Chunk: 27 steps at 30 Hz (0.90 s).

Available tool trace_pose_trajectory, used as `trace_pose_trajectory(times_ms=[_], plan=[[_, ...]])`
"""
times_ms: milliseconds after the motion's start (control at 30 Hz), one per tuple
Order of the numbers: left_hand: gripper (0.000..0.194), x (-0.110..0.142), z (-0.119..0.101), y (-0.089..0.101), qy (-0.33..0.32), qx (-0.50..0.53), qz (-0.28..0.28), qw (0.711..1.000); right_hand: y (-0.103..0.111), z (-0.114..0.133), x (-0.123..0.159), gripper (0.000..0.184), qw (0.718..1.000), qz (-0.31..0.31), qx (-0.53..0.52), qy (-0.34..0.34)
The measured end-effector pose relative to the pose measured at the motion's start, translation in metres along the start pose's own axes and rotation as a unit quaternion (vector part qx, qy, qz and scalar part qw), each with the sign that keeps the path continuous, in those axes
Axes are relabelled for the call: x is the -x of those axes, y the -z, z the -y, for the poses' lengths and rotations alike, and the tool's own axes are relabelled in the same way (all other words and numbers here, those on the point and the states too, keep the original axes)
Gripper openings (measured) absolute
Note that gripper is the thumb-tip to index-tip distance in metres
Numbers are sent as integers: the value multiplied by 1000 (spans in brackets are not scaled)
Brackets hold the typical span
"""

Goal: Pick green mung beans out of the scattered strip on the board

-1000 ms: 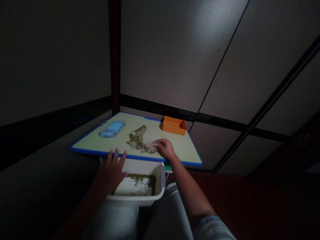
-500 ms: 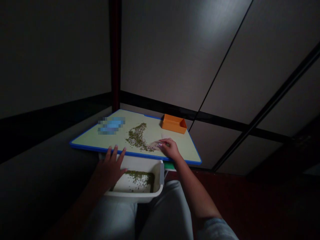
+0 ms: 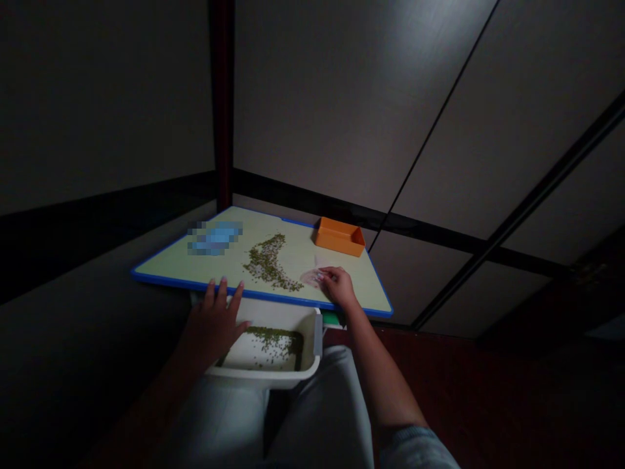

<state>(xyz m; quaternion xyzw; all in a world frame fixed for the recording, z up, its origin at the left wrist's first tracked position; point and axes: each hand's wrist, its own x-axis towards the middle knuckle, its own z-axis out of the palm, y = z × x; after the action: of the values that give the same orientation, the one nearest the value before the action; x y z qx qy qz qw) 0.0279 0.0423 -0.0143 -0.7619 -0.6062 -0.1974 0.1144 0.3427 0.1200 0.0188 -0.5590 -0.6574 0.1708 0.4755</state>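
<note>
I have the right hand (image 3: 336, 286) on the near right part of the board (image 3: 170, 280), its fingers pressed together and curled downward. Its fingertips (image 3: 322, 276) sit on or just over a translucent scrap (image 3: 309, 279), though from here I can't tell whether they are pinching it. The wrist is just inside the board's blue near edge.

The left hand (image 3: 212, 329) is below that same edge with its fingers spread. Its fingertips (image 3: 223, 285) reach the edge and its thumb points right, over the left part of a white tray (image 3: 263, 378).

The beans (image 3: 266, 267) are small and green, and most lie in a curved streak across the middle of the board, with a few strays around it. The streak's lower end stops just left of the translucent scrap. More beans (image 3: 271, 345) lie in the tray, which sits just below the board's near edge, gathered mostly along its far side and thinning across the white floor.

At the board's far edge sits an orange box (image 3: 339, 238), upright and well apart from the streak. Left of the streak on the board lies a blue object (image 3: 215, 238), too blurred for me to name. Below the board's near edge, just right of the tray, a green strip (image 3: 332, 318) shows. Pale trousers (image 3: 322, 410) fill the view beneath the tray.
</note>
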Motion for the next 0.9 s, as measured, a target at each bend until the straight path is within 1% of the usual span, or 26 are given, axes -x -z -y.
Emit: trace_pose_trajectory(times_ms=[200,367,600,900], plan=[[77,0,-6,-1,13,14,-4,1000,0,6,3,21,999,27,-30,8],[74,0,-6,1,15,11,-1,1000,1,7,5,20,996,44,-75,18],[72,1,-5,4,4,-1,3,1000,4,-1,2,18,991,35,-126,17],[72,1,-4,3,3,1,1,1000,4,-2,4,15,991,30,-131,19]])
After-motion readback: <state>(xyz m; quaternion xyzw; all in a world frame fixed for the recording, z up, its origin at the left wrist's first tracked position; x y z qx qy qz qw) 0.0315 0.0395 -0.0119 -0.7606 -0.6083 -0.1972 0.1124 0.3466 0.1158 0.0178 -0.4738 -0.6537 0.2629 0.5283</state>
